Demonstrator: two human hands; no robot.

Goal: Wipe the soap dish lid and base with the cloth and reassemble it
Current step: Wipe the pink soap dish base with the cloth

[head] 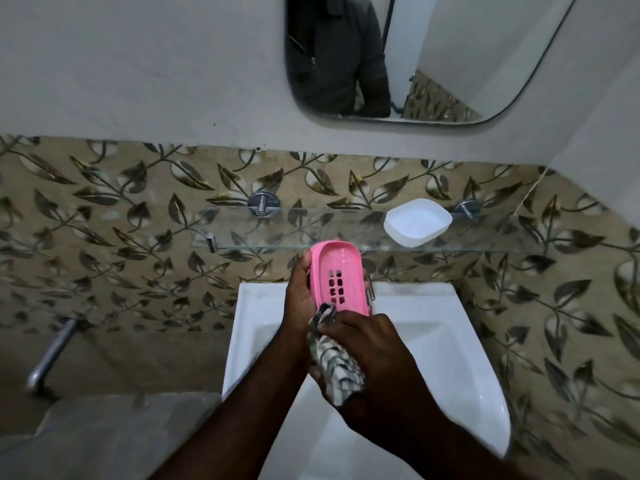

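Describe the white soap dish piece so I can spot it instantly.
Below the mirror, a glass shelf runs above the sink. The white soap dish piece sits right of the shelf's middle. Unlike the pink slotted piece in the left hand, it is plain and unheld.

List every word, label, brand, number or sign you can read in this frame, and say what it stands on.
No text can be read anywhere in this frame.
Pink soap dish part, held by the left hand: only drain slots, no lettering visible.
White soap dish part on the glass shelf: plain.
Cloth, gripped by the right hand: a pattern, no print.
Wall tiles: a leaf pattern only.
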